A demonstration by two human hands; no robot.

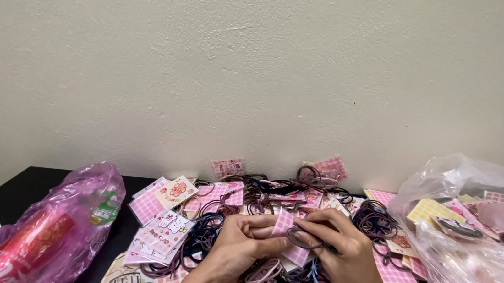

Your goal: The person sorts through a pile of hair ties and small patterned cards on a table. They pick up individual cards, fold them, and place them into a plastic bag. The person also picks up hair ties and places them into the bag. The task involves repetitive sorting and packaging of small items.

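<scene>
Pinching a small pink checked card (284, 222) by its left edge, the left hand (239, 240) keeps a clenched grip on it above the cluttered tabletop (19, 188). Just right of that grip, the right hand (343, 254) grasps a thin brownish hair tie (303, 238). Both likely handle light: the card stiff but creasable, best held at its edges; the tie soft, stretchy.

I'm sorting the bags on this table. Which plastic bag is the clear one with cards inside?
The clear bag at the far right, beside the right hand; checked cards show through it. The pink bag on the left is tinted.
</scene>
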